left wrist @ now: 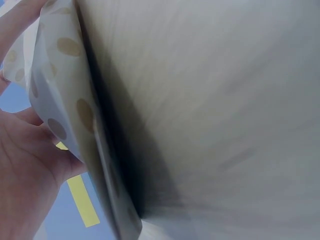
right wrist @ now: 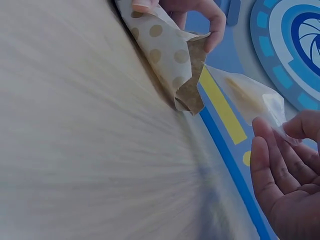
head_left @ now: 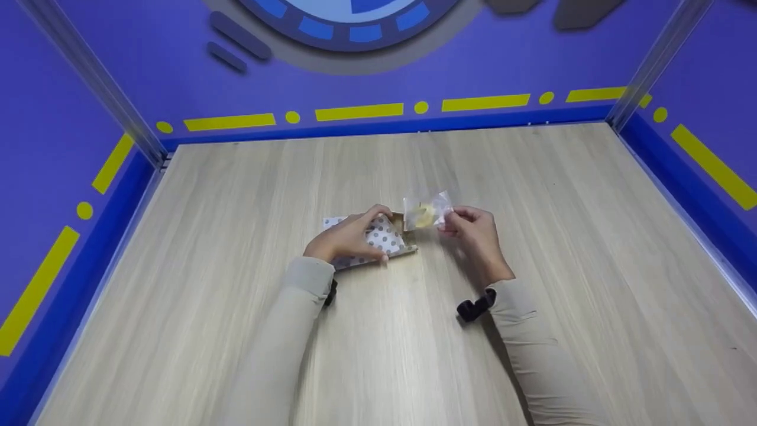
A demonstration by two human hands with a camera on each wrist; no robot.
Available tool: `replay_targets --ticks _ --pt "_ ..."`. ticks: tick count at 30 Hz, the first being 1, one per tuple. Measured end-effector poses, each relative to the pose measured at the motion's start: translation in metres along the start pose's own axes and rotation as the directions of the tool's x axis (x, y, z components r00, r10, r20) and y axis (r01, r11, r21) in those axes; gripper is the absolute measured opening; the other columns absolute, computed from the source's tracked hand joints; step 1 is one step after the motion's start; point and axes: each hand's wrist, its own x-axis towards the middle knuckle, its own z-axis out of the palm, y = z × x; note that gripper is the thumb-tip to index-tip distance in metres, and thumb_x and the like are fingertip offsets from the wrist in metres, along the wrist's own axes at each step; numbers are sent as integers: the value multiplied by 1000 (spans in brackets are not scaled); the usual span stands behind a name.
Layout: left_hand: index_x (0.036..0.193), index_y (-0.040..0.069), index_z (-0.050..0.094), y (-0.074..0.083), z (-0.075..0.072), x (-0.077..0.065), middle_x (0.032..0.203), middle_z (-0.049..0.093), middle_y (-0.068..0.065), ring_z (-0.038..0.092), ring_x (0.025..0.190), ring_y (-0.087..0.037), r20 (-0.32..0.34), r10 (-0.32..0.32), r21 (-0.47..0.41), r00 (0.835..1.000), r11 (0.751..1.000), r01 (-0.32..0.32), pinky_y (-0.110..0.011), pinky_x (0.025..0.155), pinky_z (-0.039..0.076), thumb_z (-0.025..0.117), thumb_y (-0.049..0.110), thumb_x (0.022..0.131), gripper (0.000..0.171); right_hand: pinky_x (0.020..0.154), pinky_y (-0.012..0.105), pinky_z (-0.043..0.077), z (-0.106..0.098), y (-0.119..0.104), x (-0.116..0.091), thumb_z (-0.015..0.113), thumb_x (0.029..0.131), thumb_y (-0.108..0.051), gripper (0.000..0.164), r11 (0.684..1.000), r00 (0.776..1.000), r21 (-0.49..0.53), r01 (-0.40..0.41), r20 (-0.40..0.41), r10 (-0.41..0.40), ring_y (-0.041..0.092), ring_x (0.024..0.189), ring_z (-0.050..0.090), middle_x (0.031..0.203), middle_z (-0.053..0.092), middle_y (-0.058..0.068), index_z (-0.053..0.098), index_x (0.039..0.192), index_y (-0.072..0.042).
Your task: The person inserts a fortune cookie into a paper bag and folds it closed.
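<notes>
A white paper bag with grey-brown dots (head_left: 385,238) lies low over the table, its mouth facing right. My left hand (head_left: 349,236) grips it across the top, thumb on the near edge and fingers on the far edge. In the right wrist view the bag's brown inside (right wrist: 196,75) shows at the gaping mouth. Between thumb and fingers my right hand (head_left: 478,236) pinches the right edge of a small clear plastic packet (head_left: 424,213). Something pale yellow is inside the packet. Its left edge is right at the bag's mouth.
The wood-grain table (head_left: 236,195) runs back to a blue-purple wall (head_left: 171,71) with yellow dashes. More printed panels stand at the left and right. A black wrist camera mount (head_left: 475,307) hangs by the right cuff.
</notes>
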Motion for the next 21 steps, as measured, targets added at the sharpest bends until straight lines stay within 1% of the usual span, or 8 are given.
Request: replay_targets --ticks 2,6,11,16,21 --pt "135 38 37 0 0 0 126 54 -3 55 87 -20 1 -6 -4 1000 1000 6 -35 78 47 85 35 69 82 65 24 57 0 0 0 57 89 -2 26 1000 1000 -11 -3 23 3 10 63 68 74 67 -1 61 108 14" --pt "135 39 37 0 0 -1 127 54 -5 56 89 -21 1 -19 -5 1000 1000 19 -37 79 48 85 36 69 82 64 25 58 1 -1 0 56 88 -1 26 1000 999 -16 -10 43 11 11 62 68 75 67 0 61 108 15" --pt "134 38 37 0 0 -1 124 55 -5 55 88 -20 -9 -13 -6 1000 1000 13 -36 79 48 86 35 69 82 65 25 58 1 -3 -1 56 88 -2 30 1000 997 -19 -8 73 9 11 62 68 78 67 2 59 111 17" --pt "134 37 37 0 1 -1 130 53 -3 54 88 -20 -10 0 8 1000 1000 0 -36 80 47 85 33 69 81 64 24 57 0 -2 -2 57 88 -1 33 999 996 -27 -20 90 23 10 61 67 78 66 1 57 115 17" --pt "135 39 36 0 1 -1 136 51 -2 54 92 -20 -10 -12 19 1000 1000 13 -38 84 48 86 36 68 84 64 26 58 0 0 -2 57 88 0 32 999 995 -32 -16 99 19 10 61 67 78 66 3 57 116 17"
